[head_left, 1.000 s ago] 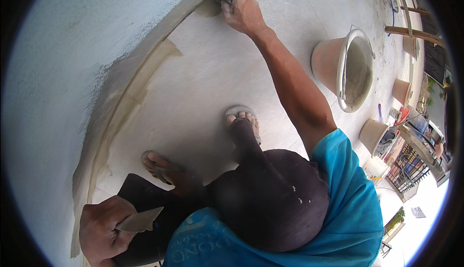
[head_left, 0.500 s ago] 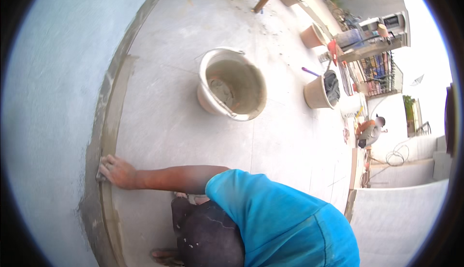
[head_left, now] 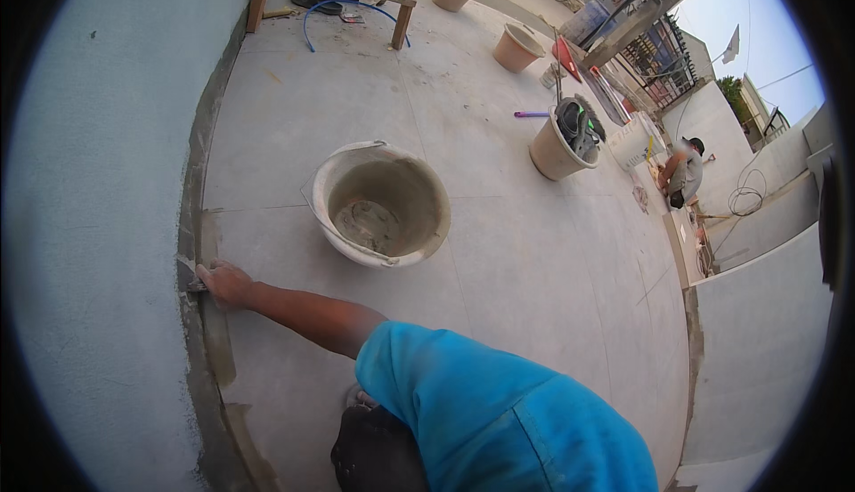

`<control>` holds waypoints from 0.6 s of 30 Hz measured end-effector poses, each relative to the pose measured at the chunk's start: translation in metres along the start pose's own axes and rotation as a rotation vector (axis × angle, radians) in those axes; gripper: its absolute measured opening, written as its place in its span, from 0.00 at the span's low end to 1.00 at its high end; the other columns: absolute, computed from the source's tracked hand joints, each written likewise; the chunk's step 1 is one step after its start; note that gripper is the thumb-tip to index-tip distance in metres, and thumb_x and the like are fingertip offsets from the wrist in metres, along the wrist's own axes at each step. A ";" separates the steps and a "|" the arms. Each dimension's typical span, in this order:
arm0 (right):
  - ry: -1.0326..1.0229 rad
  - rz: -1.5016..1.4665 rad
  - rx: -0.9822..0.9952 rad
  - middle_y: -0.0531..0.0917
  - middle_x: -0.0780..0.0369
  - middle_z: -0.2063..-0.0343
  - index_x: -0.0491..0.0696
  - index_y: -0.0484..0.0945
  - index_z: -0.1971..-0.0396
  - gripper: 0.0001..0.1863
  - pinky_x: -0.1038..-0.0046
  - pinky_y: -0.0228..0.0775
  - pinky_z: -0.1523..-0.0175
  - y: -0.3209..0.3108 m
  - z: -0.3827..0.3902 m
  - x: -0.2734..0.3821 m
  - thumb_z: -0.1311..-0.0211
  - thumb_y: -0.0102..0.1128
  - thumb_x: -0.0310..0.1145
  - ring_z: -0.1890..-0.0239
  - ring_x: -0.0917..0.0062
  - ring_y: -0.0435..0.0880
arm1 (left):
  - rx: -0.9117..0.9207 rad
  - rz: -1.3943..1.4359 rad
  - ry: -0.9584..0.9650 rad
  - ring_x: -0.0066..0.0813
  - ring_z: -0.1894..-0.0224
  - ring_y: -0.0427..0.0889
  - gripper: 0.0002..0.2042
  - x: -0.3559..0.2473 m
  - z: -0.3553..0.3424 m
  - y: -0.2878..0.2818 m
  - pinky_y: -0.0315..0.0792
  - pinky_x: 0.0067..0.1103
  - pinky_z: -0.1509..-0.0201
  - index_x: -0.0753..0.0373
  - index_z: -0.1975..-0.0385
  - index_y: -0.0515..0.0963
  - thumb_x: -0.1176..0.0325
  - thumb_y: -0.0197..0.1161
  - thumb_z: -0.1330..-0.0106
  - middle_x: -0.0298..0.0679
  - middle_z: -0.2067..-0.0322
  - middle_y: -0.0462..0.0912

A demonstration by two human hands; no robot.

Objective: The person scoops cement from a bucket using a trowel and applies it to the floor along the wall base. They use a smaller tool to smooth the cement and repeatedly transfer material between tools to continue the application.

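Observation:
My right hand [head_left: 227,284] reaches across to the left, low against the foot of the pale blue wall [head_left: 107,180]. Its fingers are closed on a small flat metal blade [head_left: 190,276], like a putty knife, pressed at the wall's base; its handle is hidden in the hand. Along that base runs a grey mortar strip [head_left: 198,158], with a damp smear [head_left: 216,349] on the floor edge beside it. A white bucket [head_left: 427,191] with grey residue inside stands on the tiles, right of the hand. My left hand is out of view.
Large light grey tiles [head_left: 525,269] cover the floor. A wooden trestle [head_left: 410,2] and blue hose [head_left: 307,24] are at the far left. Farther right stand a tool-filled bucket [head_left: 557,154] and tan buckets [head_left: 517,48]. Another person [head_left: 686,171] crouches by the right wall.
My right hand has moved farther along the wall base, away from me, with the blade. The view has shifted, bringing more of the trestle into sight. The white bucket stays on the floor.

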State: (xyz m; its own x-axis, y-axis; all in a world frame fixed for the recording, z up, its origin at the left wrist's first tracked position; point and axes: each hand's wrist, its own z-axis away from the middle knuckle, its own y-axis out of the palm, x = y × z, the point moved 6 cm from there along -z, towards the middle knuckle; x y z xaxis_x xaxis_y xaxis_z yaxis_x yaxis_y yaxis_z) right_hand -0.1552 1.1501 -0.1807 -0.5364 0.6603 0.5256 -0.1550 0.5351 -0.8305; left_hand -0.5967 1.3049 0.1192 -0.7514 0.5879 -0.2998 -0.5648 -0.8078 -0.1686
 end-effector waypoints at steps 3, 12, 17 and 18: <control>-0.064 0.084 -0.045 0.80 0.55 0.79 0.38 0.68 0.52 0.21 0.64 0.69 0.49 0.021 0.040 -0.008 0.47 0.57 0.27 0.59 0.58 0.79 | 0.073 0.021 0.094 0.22 0.79 0.64 0.23 -0.020 -0.009 -0.001 0.66 0.22 0.72 0.62 0.39 0.72 0.54 0.53 0.26 0.44 0.64 0.79; -0.204 0.080 0.170 0.76 0.46 0.46 0.38 0.71 0.50 0.18 0.60 0.67 0.42 0.029 0.116 0.085 0.37 0.48 0.32 0.44 0.58 0.74 | -0.061 0.024 0.362 0.25 0.77 0.73 0.14 -0.047 -0.021 -0.002 0.70 0.20 0.72 0.62 0.54 0.76 0.58 0.54 0.28 0.38 0.70 0.77; -0.324 0.115 0.057 0.71 0.39 0.42 0.41 0.72 0.60 0.12 0.58 0.64 0.43 0.057 0.140 0.166 0.35 0.47 0.34 0.42 0.57 0.71 | -0.355 -0.047 0.246 0.33 0.76 0.84 0.11 -0.037 0.005 -0.007 0.73 0.23 0.74 0.61 0.75 0.82 0.59 0.69 0.42 0.39 0.78 0.82; -0.327 0.236 0.058 0.70 0.38 0.42 0.41 0.72 0.60 0.12 0.57 0.64 0.44 0.054 0.147 0.149 0.35 0.46 0.34 0.42 0.55 0.70 | -0.253 -0.034 0.270 0.36 0.75 0.85 0.12 -0.034 -0.012 -0.009 0.75 0.25 0.70 0.62 0.74 0.82 0.59 0.69 0.41 0.40 0.77 0.83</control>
State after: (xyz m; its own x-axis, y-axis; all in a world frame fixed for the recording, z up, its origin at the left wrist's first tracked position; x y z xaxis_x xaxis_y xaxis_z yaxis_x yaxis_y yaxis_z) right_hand -0.3652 1.2004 -0.1744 -0.7970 0.5539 0.2409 -0.0376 0.3526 -0.9350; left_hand -0.5626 1.2916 0.1198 -0.5976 0.6093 -0.5212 -0.4605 -0.7930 -0.3990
